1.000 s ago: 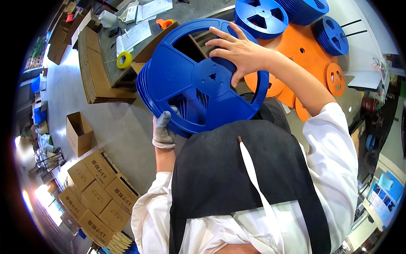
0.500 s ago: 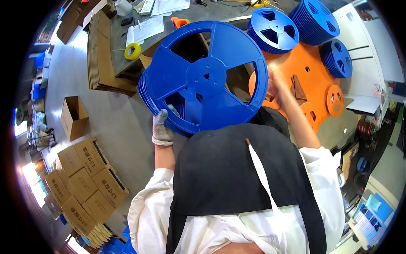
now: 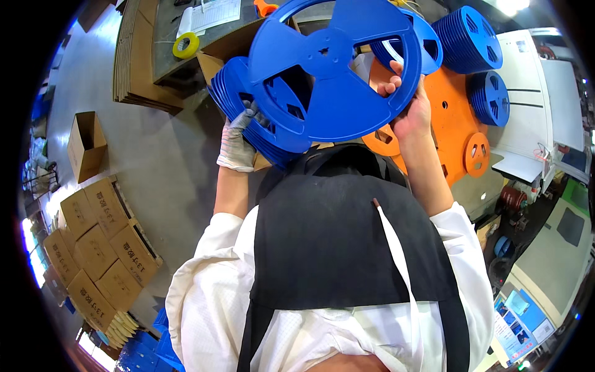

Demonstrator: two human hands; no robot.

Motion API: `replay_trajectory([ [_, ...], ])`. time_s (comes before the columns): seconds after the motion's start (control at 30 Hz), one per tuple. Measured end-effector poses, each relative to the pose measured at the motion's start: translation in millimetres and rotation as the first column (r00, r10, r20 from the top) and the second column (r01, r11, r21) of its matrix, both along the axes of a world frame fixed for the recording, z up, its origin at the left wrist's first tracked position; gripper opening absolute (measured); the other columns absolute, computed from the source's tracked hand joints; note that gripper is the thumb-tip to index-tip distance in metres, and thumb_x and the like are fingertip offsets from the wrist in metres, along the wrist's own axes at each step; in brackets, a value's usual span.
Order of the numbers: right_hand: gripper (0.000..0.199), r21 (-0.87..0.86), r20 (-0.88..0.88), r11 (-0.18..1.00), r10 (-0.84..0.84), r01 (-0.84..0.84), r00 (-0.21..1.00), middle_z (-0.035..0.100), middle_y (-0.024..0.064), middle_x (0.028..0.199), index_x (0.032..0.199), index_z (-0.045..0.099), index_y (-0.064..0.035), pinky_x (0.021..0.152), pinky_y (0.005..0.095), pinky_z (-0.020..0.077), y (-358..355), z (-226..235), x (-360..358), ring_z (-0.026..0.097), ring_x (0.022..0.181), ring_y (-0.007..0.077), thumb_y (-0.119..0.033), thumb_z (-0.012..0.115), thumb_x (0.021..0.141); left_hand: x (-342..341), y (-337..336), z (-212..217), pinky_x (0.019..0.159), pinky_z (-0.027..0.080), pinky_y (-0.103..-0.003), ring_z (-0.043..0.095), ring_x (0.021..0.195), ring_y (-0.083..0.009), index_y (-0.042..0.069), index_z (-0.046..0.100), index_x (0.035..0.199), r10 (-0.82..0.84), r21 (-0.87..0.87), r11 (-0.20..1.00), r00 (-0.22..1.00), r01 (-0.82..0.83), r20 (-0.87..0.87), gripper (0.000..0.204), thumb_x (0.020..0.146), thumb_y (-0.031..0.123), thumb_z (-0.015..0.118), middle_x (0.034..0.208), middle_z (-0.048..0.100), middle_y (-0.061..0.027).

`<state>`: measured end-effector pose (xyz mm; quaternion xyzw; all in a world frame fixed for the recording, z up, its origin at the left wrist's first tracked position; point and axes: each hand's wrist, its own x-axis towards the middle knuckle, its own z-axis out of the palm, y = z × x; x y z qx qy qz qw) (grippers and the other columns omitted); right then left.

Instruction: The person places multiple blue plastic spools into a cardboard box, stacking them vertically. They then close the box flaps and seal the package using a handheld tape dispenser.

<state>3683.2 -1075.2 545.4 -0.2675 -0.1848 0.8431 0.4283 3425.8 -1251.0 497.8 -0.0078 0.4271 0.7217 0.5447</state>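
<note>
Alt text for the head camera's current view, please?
A person's bare right grip holds a large blue reel by its rim; the gloved left grip clasps a stack of blue reels. At right are an orange surface and more blue reel stacks; cardboard boxes sit at left.

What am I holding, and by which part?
Right hand: a blue reel, by its right rim. Left hand, gloved: a stack of blue reels, by its lower left edge.

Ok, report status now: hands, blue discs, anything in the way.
Gloved left hand holding blue disc stack. Bare right hand gripping right rim of front blue disc. That disc overlaps the stack, hiding part of it.
</note>
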Motion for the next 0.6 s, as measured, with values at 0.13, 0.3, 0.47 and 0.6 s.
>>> replay_trajectory([
  [0.13,0.054,0.184,0.270,0.978,0.042,-0.094,0.962,0.064,0.0122,0.086,0.115,0.054,0.0010,0.082,0.0372,0.0510,-13.6,22.6,-38.4,0.064,0.084,0.0229,-0.042,0.023,0.102,-0.3,-3.3,-6.7,0.095,0.047,-0.046,0.058,0.108,-0.0338,0.008,0.056,0.106,-0.006,-0.025,1.000,1.000,0.006,-0.002,0.033,0.076,0.003,0.070,0.114,0.061,-0.0156],
  [0.3,0.052,0.636,0.764,0.398,-0.207,-0.661,0.611,0.036,0.0280,0.138,0.140,0.035,-0.0063,0.103,0.0506,0.0322,-78.1,-48.2,-110.4,0.036,0.129,0.0419,-0.031,0.047,0.097,15.0,18.2,-2.3,0.093,0.049,-0.043,0.059,0.108,-0.0299,0.005,0.052,0.119,-0.102,0.106,0.989,0.995,0.101,0.007,0.050,0.077,0.018,0.076,0.117,0.061,-0.0136],
  [0.47,0.066,0.485,0.873,0.156,-0.134,-0.860,0.468,-0.002,0.0212,0.155,0.148,0.023,-0.0094,0.114,0.0441,0.0107,-97.1,-43.1,-130.3,0.005,0.142,0.0409,-0.039,0.048,0.094,-2.2,13.6,13.8,0.092,0.049,-0.037,0.060,0.105,-0.0239,0.006,0.053,0.123,-0.042,-0.037,0.998,0.999,0.041,-0.011,0.054,0.076,0.018,0.077,0.113,0.063,-0.0090],
  [0.6,0.052,0.587,0.732,0.488,0.021,-0.646,0.681,0.012,0.0189,0.154,0.143,0.037,-0.0110,0.114,0.0411,0.0152,-78.5,-72.9,-112.1,0.012,0.143,0.0329,-0.034,0.045,0.097,-31.6,-8.4,-16.2,0.078,0.055,-0.043,0.066,0.084,-0.0257,0.009,0.057,0.113,0.030,-0.035,0.999,0.988,-0.025,0.154,0.041,0.076,0.011,0.076,0.100,0.065,-0.0096],
])
